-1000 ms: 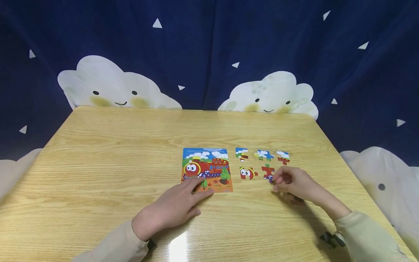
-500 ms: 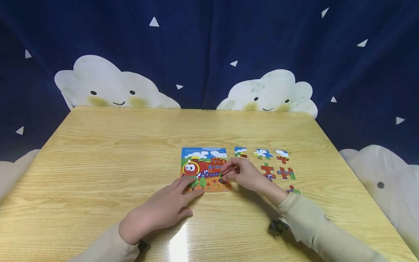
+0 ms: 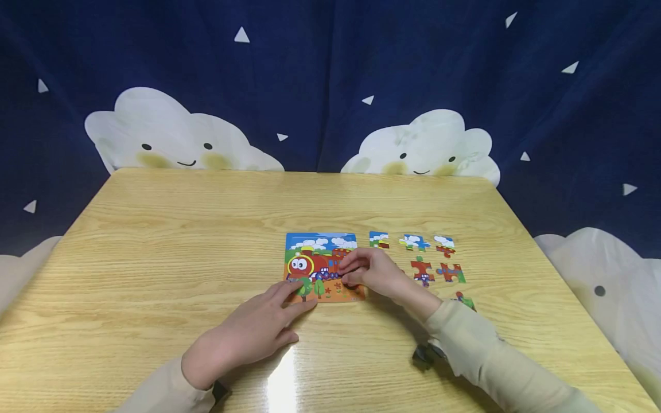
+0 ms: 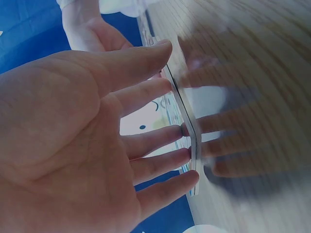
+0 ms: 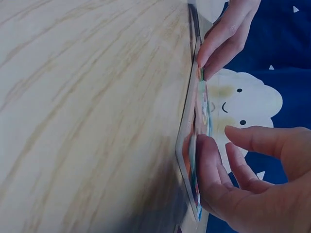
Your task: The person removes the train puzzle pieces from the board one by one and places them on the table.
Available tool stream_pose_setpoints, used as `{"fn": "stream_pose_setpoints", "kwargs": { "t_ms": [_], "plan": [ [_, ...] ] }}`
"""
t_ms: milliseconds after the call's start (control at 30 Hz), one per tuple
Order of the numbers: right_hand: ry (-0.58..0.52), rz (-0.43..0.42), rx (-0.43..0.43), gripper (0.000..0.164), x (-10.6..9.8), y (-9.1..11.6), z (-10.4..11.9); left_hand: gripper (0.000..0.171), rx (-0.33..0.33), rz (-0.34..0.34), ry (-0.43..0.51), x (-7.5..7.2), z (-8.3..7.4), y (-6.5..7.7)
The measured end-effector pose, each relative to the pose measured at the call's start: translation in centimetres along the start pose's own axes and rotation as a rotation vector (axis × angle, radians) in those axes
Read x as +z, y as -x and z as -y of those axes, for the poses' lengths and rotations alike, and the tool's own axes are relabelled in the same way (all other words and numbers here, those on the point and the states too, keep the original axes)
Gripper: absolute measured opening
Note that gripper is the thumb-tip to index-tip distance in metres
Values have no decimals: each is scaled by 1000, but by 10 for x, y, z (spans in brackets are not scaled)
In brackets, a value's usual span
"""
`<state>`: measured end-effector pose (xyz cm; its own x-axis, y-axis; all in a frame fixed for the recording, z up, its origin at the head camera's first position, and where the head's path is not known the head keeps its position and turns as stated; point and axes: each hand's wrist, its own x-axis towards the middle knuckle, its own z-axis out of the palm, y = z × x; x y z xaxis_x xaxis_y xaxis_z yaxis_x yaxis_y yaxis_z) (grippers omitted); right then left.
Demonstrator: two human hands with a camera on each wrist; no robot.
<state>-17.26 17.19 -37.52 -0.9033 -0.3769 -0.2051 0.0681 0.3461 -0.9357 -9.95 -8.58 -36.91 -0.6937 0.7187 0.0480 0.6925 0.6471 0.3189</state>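
A jigsaw puzzle board point(image 3: 321, 241) with a red cartoon train on it lies flat on the table. My left hand point(image 3: 250, 330) rests its fingertips on the board's near left part; in the left wrist view its fingers point(image 4: 158, 167) are stretched out to the board's edge. My right hand point(image 3: 379, 275) is over the right part of the board. In the right wrist view its fingers point(image 5: 209, 155) touch the board's face, while the thumb stands apart from them. No loose piece shows between them, and the spot beneath the right fingers is hidden in the head view.
Several jigsaw pieces lie in rows right of the board, among them a cloud piece point(image 3: 415, 242), a red train piece point(image 3: 422, 271) and one with green point(image 3: 451, 272). Right forearm and sleeve point(image 3: 480, 350) partly cover the nearest ones. A dark blue curtain point(image 3: 320, 86) hangs behind the table.
The right hand has moved left from the loose pieces to the board, then slightly farther left over it. Pieces it covered now show. The left hand has shifted slightly left and nearer.
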Motion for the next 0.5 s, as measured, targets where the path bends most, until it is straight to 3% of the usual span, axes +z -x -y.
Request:
{"fn": "stream_pose_setpoints", "kwargs": {
  "t_ms": [200,500],
  "plan": [
    [47,3,-25,27,5,-3,0,58,7,-9,-15,1,1,0],
    [327,-28,-192,23,17,-4,1,56,-8,6,9,0,1,0]
  ]
}}
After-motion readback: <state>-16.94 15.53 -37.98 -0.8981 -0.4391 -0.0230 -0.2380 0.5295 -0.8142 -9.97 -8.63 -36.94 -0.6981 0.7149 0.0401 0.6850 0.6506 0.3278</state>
